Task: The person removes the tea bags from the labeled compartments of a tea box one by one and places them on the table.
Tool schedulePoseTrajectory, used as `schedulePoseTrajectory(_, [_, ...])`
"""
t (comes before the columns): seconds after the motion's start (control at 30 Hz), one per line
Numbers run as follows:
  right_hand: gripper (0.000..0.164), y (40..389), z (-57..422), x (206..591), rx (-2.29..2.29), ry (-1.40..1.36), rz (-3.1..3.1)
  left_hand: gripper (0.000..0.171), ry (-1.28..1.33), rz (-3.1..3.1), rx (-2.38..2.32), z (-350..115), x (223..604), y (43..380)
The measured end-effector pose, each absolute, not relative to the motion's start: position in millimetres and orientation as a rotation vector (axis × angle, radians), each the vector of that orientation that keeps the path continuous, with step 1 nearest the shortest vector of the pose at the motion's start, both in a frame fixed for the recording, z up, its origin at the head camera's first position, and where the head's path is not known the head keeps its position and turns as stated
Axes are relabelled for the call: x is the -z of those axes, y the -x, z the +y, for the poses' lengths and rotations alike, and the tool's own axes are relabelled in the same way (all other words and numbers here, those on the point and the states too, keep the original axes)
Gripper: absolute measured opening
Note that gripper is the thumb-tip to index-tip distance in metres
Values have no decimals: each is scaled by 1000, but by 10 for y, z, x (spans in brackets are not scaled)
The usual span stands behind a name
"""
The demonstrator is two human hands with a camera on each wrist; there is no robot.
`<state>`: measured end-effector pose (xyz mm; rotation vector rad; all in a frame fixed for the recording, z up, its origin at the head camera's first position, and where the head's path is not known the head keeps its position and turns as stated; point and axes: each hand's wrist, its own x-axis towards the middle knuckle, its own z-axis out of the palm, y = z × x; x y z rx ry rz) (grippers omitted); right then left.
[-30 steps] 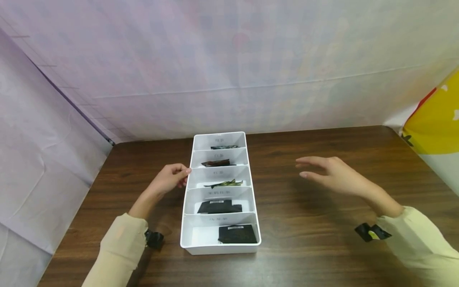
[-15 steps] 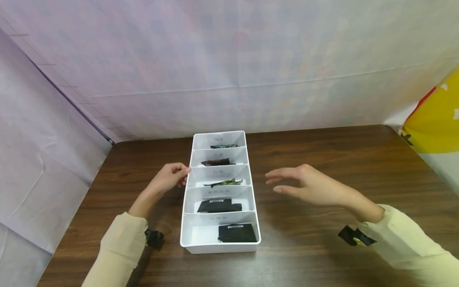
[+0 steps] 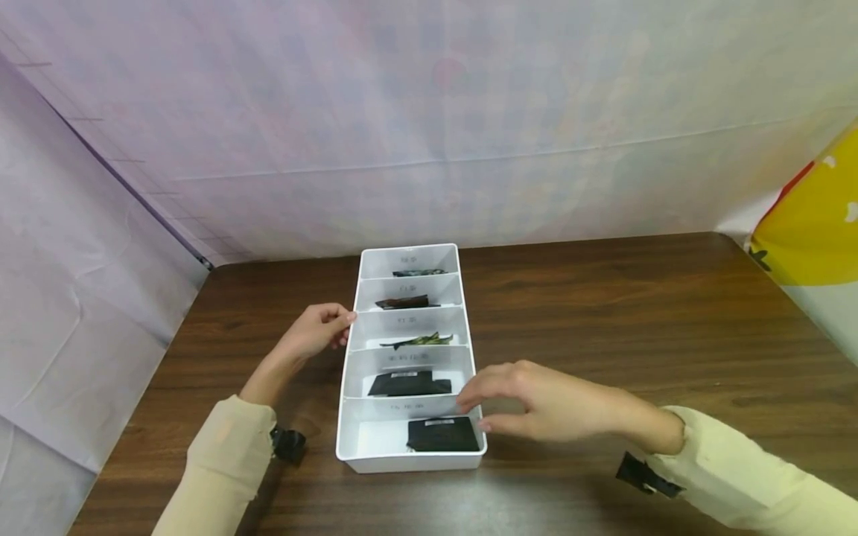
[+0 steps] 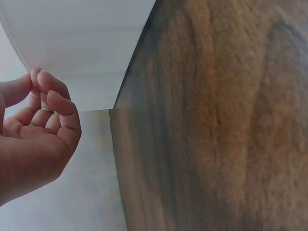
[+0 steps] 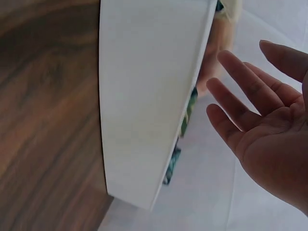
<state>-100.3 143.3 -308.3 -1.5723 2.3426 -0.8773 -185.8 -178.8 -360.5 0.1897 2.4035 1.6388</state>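
Note:
A white divided storage box [image 3: 415, 464] stands lengthwise on the table, with printed labels on its dividers. My left hand [image 3: 318, 327] pinches its left rim near the middle between thumb and fingers. Open and bare, my right hand [image 3: 553, 402] hovers at the right rim, fingertips over the two nearest compartments. The nearest compartment holds a flat black packet [image 3: 442, 435], and another black packet [image 3: 405, 384] lies in the one behind. Farther back are a green packet [image 3: 425, 340], a brown packet [image 3: 405, 302] and a blue-green packet [image 3: 418, 272], one per compartment.
The dark wooden table [image 3: 623, 298] extends to both sides of the box. Behind it hangs a pale curtain [image 3: 442, 149], close to the box's far end. A yellow printed cloth [image 3: 811, 223] hangs at the right edge.
My right hand has swept left and toward me, from over the table to the box's right rim. My left hand has kept its place on the left rim.

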Motion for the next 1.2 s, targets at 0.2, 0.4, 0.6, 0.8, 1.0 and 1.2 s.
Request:
schedulePoseTrajectory(0.2, [23, 889, 1343, 3152, 753, 1523, 2372, 20, -185, 2413, -1621, -1785, 3590, 1858])
schedulePoseTrajectory(0.4, [25, 829, 1316, 3204, 654, 1459, 2424, 20, -191, 2422, -1616, -1782, 3588, 1859])
schedulePoseTrajectory(0.6, [18, 826, 1309, 3273, 641, 1521, 2427, 20, -173, 2417, -1625, -1775, 3594, 1857])
schedulePoseTrajectory(0.8, [13, 851, 1314, 3299, 683, 1628, 2417, 19, -166, 2421, -1622, -1774, 3596, 1858])
schedulePoseTrajectory(1.0, [17, 882, 1301, 3314, 822, 1663, 2385, 19, -154, 2431, -1616, -1772, 3596, 1853])
schedulePoseTrajectory(1.2, [20, 900, 1289, 3315, 973, 1551, 2351, 19, -168, 2438, -1614, -1767, 3588, 1853])
